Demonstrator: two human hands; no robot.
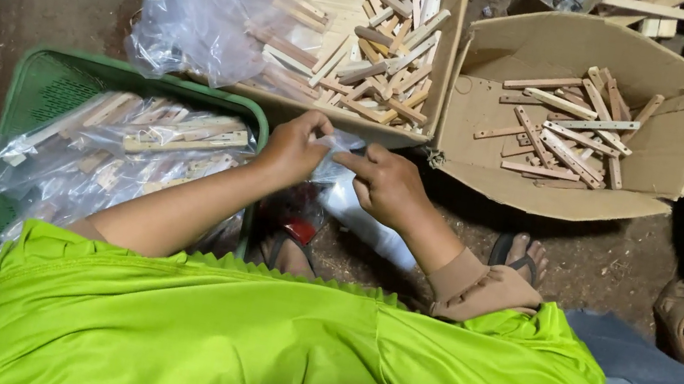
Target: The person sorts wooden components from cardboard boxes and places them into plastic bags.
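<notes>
Head view, single entry.

Item 1: left hand (293,148), fingers pinched shut on the mouth of a small clear plastic bag (340,150).
Item 2: right hand (388,186), thumb and forefinger also closed on the same bag edge, directly opposite the left pinch. I read both grips as tight on thin film; the bag hangs below and behind the pinch, its lower part white and hard to make out against a sandal.
Item 3: just left of the grip, a green plastic basket (37,87) holding filled bags of wooden sticks (155,136).
Item 4: beyond the grip, a cardboard box (440,59) of loose pale wooden sticks, with a clear bag (205,9) draped over its far-left side.
Item 5: beyond and right, a second cardboard box (670,137) with fewer, darker sticks.

Handling note, my judgement: I would keep both pinches near the rim and part them evenly, so the film opens without tearing.
</notes>
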